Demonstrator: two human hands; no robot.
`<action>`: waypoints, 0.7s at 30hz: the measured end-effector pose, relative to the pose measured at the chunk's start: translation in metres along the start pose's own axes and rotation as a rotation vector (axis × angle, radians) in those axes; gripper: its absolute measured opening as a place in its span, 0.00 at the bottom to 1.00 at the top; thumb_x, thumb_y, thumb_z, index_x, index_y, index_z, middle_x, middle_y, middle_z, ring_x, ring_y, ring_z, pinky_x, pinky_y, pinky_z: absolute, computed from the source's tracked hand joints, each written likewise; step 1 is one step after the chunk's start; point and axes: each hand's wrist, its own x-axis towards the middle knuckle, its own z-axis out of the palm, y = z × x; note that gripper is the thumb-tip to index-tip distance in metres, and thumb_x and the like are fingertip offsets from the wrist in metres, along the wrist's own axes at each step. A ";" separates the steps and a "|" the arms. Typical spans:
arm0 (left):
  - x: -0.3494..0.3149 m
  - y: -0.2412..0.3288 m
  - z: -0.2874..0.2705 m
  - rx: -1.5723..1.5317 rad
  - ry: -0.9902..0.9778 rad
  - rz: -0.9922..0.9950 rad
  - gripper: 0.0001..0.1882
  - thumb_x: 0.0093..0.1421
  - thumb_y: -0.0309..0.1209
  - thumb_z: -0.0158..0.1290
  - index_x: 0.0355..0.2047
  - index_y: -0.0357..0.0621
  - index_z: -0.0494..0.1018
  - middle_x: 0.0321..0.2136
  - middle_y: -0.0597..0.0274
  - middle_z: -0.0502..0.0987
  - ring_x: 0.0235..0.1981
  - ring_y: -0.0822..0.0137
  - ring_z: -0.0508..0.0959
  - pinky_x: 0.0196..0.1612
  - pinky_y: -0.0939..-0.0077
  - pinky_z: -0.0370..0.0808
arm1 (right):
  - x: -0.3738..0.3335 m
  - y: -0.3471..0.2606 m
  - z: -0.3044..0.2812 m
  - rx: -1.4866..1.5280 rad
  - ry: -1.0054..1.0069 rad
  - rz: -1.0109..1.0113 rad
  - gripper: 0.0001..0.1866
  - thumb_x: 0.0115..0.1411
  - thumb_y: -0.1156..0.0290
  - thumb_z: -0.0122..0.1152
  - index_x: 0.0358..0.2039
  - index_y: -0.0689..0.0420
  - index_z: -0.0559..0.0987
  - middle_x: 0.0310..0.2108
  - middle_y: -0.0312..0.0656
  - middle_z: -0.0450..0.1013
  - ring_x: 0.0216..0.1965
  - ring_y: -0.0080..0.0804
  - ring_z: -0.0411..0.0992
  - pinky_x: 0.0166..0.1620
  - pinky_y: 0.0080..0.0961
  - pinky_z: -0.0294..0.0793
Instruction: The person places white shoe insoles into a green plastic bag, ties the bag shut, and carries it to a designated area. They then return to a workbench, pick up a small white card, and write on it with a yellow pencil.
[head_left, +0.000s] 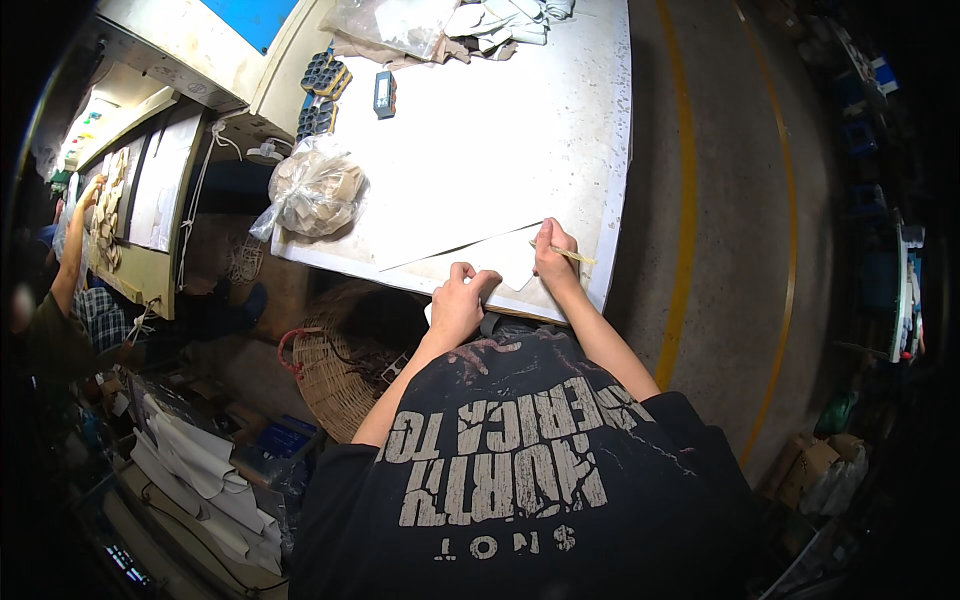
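My right hand [556, 256] is closed around a thin yellowish pen-like stick [574, 255], near the right front corner of the white table. The stick's tip is hidden by the fingers. Under that hand lies a white sheet [512, 268], whose long dark-looking edge slants down to the left. My left hand [460, 302] rests on the sheet near the table's front edge, its fingers curled and thumb toward the right hand; it seems to grip the sheet's near part. A bit of white shows beside its wrist.
A clear bag of tan pieces [318, 190] sits at the table's left edge. Behind it are black-and-yellow trays [322, 80] and a small dark box [384, 94]. Pale cloth-like scraps [500, 22] lie at the far end. A wicker basket [335, 385] stands below; another person's arm [72, 245] reaches in at left.
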 end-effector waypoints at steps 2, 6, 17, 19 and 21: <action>0.001 0.000 0.000 0.014 -0.072 -0.042 0.24 0.52 0.21 0.56 0.47 0.65 0.78 0.42 0.56 0.71 0.35 0.53 0.81 0.37 0.56 0.79 | -0.004 -0.001 0.000 -0.028 0.032 -0.148 0.24 0.76 0.55 0.40 0.29 0.59 0.70 0.15 0.40 0.67 0.12 0.28 0.69 0.18 0.28 0.70; -0.012 0.001 0.001 0.013 -0.006 0.000 0.24 0.51 0.20 0.56 0.47 0.65 0.78 0.42 0.55 0.71 0.35 0.52 0.81 0.37 0.55 0.79 | 0.007 -0.004 -0.001 -0.037 -0.002 -0.042 0.21 0.76 0.58 0.42 0.28 0.59 0.70 0.14 0.44 0.68 0.13 0.35 0.72 0.19 0.33 0.72; -0.012 0.003 -0.001 0.001 0.056 0.027 0.24 0.52 0.20 0.55 0.46 0.65 0.78 0.41 0.55 0.71 0.34 0.52 0.81 0.37 0.56 0.79 | -0.004 -0.006 -0.001 0.030 0.019 -0.090 0.25 0.76 0.54 0.39 0.30 0.61 0.70 0.16 0.41 0.67 0.12 0.29 0.70 0.18 0.28 0.71; -0.015 0.003 -0.001 -0.017 -0.009 -0.015 0.28 0.49 0.16 0.55 0.46 0.65 0.78 0.43 0.54 0.71 0.35 0.49 0.80 0.38 0.57 0.80 | -0.002 -0.008 -0.001 0.006 -0.012 0.024 0.25 0.76 0.54 0.39 0.30 0.61 0.70 0.16 0.41 0.67 0.12 0.29 0.69 0.18 0.28 0.70; -0.015 0.003 -0.001 -0.029 -0.018 -0.026 0.29 0.48 0.15 0.54 0.47 0.65 0.79 0.43 0.53 0.71 0.36 0.47 0.80 0.39 0.57 0.80 | 0.001 -0.009 -0.001 0.003 -0.012 0.031 0.25 0.76 0.54 0.39 0.30 0.61 0.70 0.16 0.41 0.67 0.12 0.29 0.69 0.18 0.28 0.70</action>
